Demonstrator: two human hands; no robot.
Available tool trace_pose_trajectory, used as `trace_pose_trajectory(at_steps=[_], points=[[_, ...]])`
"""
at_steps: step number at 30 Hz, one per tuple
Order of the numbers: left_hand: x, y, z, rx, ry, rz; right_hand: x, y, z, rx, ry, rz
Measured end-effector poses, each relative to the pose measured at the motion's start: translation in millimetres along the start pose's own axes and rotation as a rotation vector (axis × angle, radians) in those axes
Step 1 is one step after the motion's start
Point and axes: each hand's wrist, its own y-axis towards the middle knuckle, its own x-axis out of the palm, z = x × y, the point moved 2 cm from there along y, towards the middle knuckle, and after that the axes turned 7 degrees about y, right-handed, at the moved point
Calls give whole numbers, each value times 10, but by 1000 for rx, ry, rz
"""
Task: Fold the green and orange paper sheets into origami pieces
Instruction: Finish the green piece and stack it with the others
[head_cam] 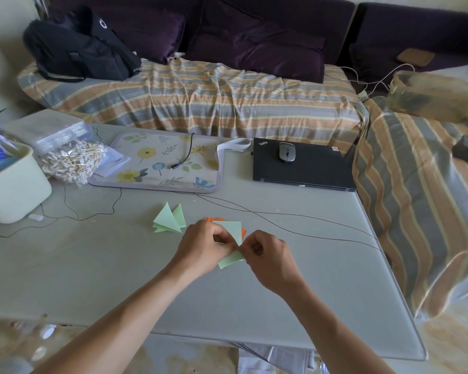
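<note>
Green sheet (231, 231) pinched between both hands (237, 248).

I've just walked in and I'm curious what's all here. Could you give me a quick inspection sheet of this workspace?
Surface: pale grey table.
Job's things: green sheet being folded; folded green piece beside it; orange paper underneath.
Clutter: floral mat, closed laptop with mouse on it, bag of cotton swabs, pale tub.
Hands: left hand and right hand both pinch the green sheet.
Cables: thin wires cross the table.
Surroundings: striped sofa cover, black backpack.
</note>
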Motion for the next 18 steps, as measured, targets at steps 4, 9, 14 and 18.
trace_pose_trajectory(at_steps=[4,9,14,18], points=[[-1,-32,49,-55,-5,64,32,6,-23,2,-47,33],[5,-43,18,-117,-44,109,44,7,-10,24,-35,8],[-6,-43,11,-64,-13,72,21,-2,4,-30,38,-30],[0,-48,42,-47,-15,27,33,5,-1,-57,-16,17]])
